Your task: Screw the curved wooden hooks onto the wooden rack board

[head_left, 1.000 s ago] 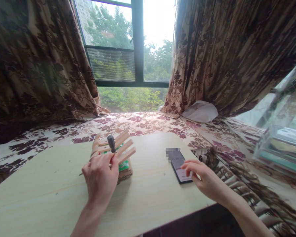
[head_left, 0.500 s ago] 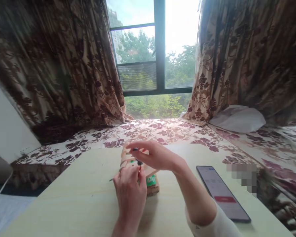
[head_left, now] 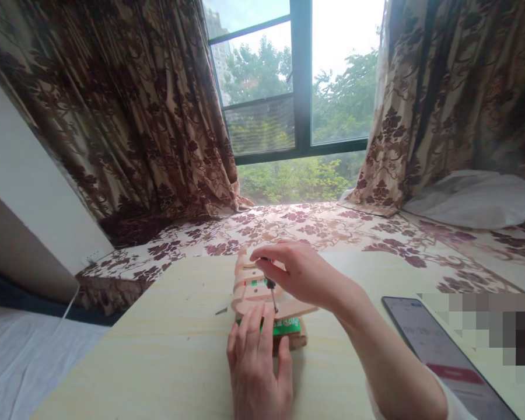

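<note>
A screwdriver with a dark handle stands nearly upright, its tip on a pale slatted wooden piece. Around its handle, the fingers of my right hand are closed from above. My left hand lies at the near edge of the wooden piece, fingers stretched out and touching it, thumb apart. Below the wooden piece is a green printed pack, and a brown block-like layer shows beneath that. Small dark dots, perhaps holes or screws, mark the slats.
A small dark metal piece lies on the pale table, left of the wooden piece. At the right is a phone with its screen lit. Beyond the table are a floral-covered ledge, curtains and a window.
My left hand has opened from a pinch near the screwdriver and moved back to lie flat at the wooden piece's near edge. My right hand stays on the screwdriver. The view has shifted and tilted.
</note>
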Demonstrator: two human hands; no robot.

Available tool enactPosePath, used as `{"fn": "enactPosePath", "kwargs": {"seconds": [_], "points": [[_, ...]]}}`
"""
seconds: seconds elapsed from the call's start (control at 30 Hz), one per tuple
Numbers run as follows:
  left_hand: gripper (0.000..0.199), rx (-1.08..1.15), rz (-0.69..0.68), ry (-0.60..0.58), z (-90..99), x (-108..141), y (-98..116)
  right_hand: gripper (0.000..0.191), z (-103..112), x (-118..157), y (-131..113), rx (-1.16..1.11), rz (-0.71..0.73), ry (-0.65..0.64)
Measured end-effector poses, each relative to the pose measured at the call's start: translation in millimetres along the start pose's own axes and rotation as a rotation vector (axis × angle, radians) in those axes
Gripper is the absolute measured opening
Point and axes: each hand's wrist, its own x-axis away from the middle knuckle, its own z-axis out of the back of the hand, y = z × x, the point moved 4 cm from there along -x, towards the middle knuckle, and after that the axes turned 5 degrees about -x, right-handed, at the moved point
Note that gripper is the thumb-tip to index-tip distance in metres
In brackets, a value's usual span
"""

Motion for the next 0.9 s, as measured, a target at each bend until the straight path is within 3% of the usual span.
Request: {"fn": "enactPosePath", "kwargs": {"seconds": [0.13, 0.2, 0.23, 0.33, 0.4, 0.47, 0.57, 0.7, 0.9], "points": [[0.046, 0.016, -0.049, 0.009, 4.0, 2, 0, 0.021, 3, 0, 3, 0.048, -0.026, -0.001], [0.038, 0.074, -0.007, 0.046, 13.0, -1, -8, 0.021, 3, 1, 4, 0.033, -0.036, -0.001], [0.033, 0.102, 0.051, 0.061, 18.1, -3, -15, 0.021, 3, 1, 4, 0.020, -0.039, 0.000], [0.026, 0.181, 0.416, 0.072, 28.7, -13, -45, 0.020, 1, 1, 2, -0.015, -0.037, -0.009], [0.037, 0.261, 0.669, -0.024, 25.3, -17, -60, 0.021, 0, 1, -2, -0.025, -0.039, -0.016], [0.042, 0.407, 0.782, -0.125, 17.0, -21, -64, 0.021, -1, 1, -4, -0.026, -0.043, -0.018], [0.041, 0.527, 0.796, -0.132, 10.3, -24, -59, 0.021, 0, 1, -5, -0.014, -0.051, -0.016], [0.039, 0.496, 0.758, -0.049, 13.6, -23, -56, 0.021, 1, 3, -4, 0.016, -0.051, -0.009], [0.033, 0.446, 0.679, -0.058, 20.9, -24, -62, 0.021, 0, 2, -7, 0.007, -0.040, -0.012]]}}
